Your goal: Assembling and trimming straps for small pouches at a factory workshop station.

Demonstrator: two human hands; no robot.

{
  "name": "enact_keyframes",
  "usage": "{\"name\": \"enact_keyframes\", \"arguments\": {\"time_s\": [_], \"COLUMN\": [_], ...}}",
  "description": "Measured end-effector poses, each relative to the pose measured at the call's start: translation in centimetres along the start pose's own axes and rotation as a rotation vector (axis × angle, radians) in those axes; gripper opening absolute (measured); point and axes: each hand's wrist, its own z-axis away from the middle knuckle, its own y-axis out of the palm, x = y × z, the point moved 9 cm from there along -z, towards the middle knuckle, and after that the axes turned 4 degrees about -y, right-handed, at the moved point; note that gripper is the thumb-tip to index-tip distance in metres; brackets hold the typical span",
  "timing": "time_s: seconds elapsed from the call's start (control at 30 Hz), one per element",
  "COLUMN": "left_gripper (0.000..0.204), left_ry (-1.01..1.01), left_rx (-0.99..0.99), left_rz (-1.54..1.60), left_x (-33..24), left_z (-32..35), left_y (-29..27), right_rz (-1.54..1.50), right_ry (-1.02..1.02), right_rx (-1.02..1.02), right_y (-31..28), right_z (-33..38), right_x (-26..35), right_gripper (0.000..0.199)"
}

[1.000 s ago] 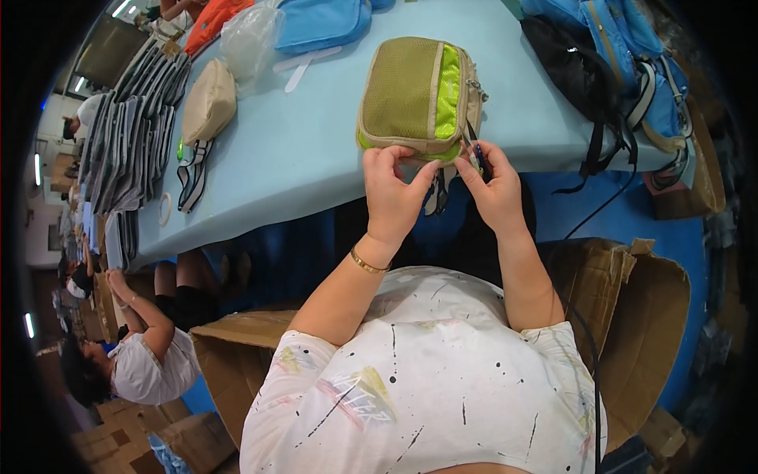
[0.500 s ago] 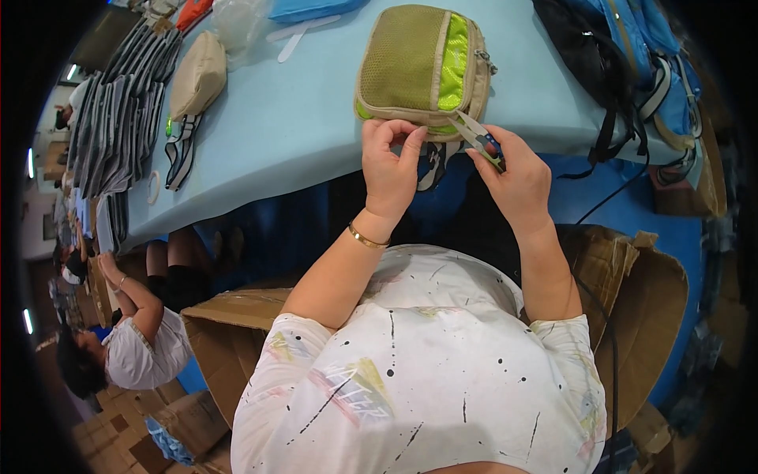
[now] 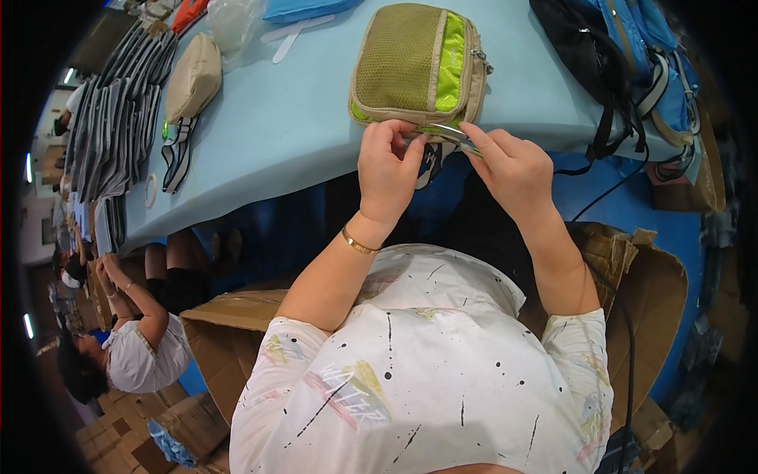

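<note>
A khaki and lime-green bag (image 3: 399, 67) with a mesh front lies at the table's near edge. My left hand (image 3: 387, 162) is at its near edge, thumb and forefinger pinched together; what lies between those fingertips is too small to make out. In my right hand (image 3: 513, 166) is a pair of thread snips (image 3: 458, 136). Their blades point left, along the bag's near edge, and reach the left fingertips. The handles are mostly hidden by my right fingers. A black-and-grey strap (image 3: 429, 166) hangs below the bag, between my hands.
On the light blue table (image 3: 276, 118) a beige pouch (image 3: 193, 75) with a strap lies left, beside a stack of grey pieces (image 3: 118, 118). Black and blue bags (image 3: 588, 55) lie right. Cardboard boxes (image 3: 632, 316) stand around me. Another person (image 3: 146, 340) sits at left.
My right hand has brought the snips left and flatter, so the blades now lie by my left fingertips. The left hand and bag have hardly moved.
</note>
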Motion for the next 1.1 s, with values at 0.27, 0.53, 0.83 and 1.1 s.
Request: {"name": "enact_keyframes", "arguments": {"time_s": [0.27,0.53,0.83,1.1], "left_gripper": [0.035,0.039,0.041,0.037], "left_ry": [-0.157,-0.094,0.06,0.097], "left_rx": [-0.037,-0.067,-0.099,-0.028], "left_rz": [0.244,0.133,0.032,-0.057], "left_x": [1.9,1.6,0.9,-0.7], "left_z": [0.2,0.5,0.4,0.5], "left_y": [0.2,-0.2,-1.1,-1.5], "right_rz": [0.056,0.081,-0.1,-0.578], "right_ry": [-0.077,-0.072,-0.01,0.455], "right_rx": [0.001,0.045,-0.039,-0.153], "right_y": [0.9,0.8,2.1,2.6], "right_z": [-0.4,-0.9,-0.4,1.9], "right_x": [0.8,1.3,0.6,-3.7], "right_gripper": [0.03,0.03,0.029,0.03]}}
